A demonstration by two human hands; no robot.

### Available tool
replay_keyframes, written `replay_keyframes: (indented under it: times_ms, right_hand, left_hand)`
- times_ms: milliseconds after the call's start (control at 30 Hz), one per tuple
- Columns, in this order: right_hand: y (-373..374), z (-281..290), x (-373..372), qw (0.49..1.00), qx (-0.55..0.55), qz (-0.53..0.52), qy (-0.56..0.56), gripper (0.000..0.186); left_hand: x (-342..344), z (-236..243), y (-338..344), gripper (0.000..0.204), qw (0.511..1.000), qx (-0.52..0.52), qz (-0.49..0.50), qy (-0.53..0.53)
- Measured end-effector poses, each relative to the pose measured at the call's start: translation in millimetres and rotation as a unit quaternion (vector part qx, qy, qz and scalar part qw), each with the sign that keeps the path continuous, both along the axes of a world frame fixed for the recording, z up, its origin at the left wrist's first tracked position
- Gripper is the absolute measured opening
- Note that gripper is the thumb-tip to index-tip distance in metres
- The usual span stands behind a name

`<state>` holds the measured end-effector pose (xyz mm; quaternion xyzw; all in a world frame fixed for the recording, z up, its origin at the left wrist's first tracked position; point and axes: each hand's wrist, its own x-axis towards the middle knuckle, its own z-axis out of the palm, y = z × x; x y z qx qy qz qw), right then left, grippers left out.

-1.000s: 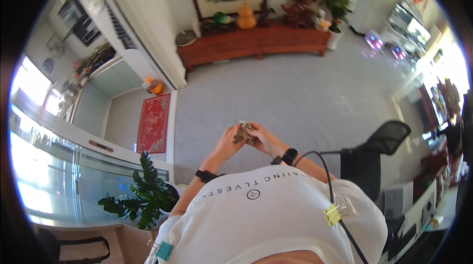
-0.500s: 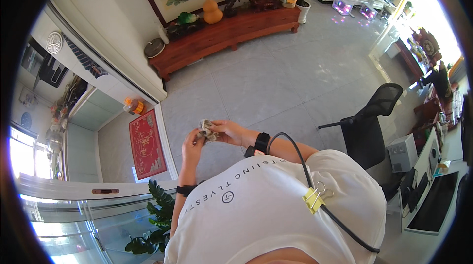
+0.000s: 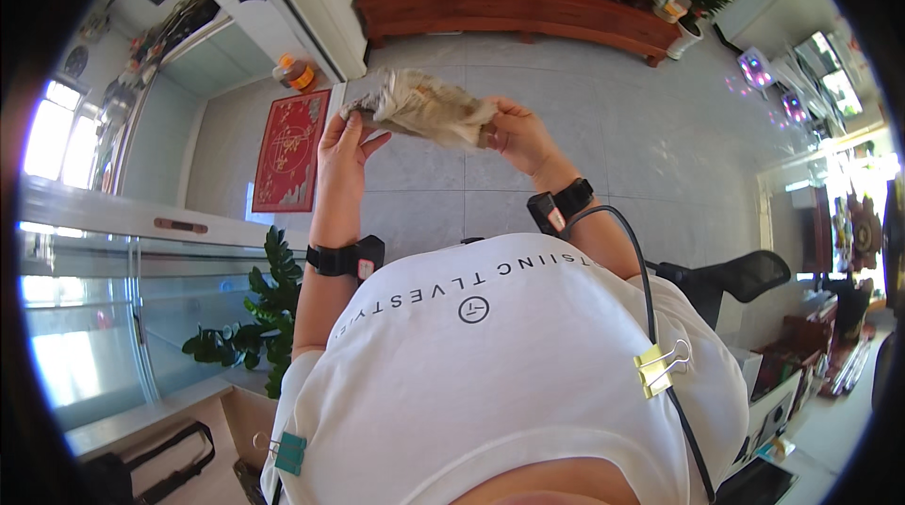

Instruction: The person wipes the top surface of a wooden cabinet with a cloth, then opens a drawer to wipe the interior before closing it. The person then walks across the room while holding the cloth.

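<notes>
A beige and grey cloth, wrinkled and slightly blurred, is stretched in the air between my two hands. My left hand pinches its left end between thumb and fingers. At the opposite end, my right hand grips the cloth's edge with bent fingers. Both arms reach forward above the grey tiled floor, each with a black strap and small box at the wrist.
A red patterned mat lies beyond the doorway at left, near a bottle with an orange label. Ahead stands a long low wooden cabinet. A leafy plant is beside my left arm, and a black chair is at right.
The cloth, bunched up between close hands before, is now spread out. My hands have moved forward and apart. The whole view has shifted, with the cabinet now nearer the top.
</notes>
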<state>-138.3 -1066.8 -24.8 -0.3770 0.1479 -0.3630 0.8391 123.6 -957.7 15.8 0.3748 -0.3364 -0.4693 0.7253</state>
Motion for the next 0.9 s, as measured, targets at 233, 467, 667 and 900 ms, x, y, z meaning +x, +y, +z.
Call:
replay_keyframes:
  times_ms: [233,467,667,900]
  right_hand:
    - [-12.6,-3.2,9.7,0.998,0.047,0.028,0.013,0.025]
    - [-20.0,-15.6,45.1,0.985,0.064,0.022,0.156,0.02]
    - [-0.9,-9.2,71.5,0.976,0.047,0.193,0.089,0.028]
    - [-11.0,-8.2,78.8,0.956,-0.015,0.281,0.085,0.041]
  left_hand:
    - [0.1,-27.7,5.9,0.025,0.992,0.066,-0.062,0.085]
    - [7.5,-57.8,27.0,0.04,0.952,0.218,-0.05,-0.207]
    - [-49.3,-74.8,36.0,0.062,0.936,0.128,-0.012,-0.326]
    - [-14.3,-77.8,44.7,0.035,0.959,0.248,0.048,-0.131]
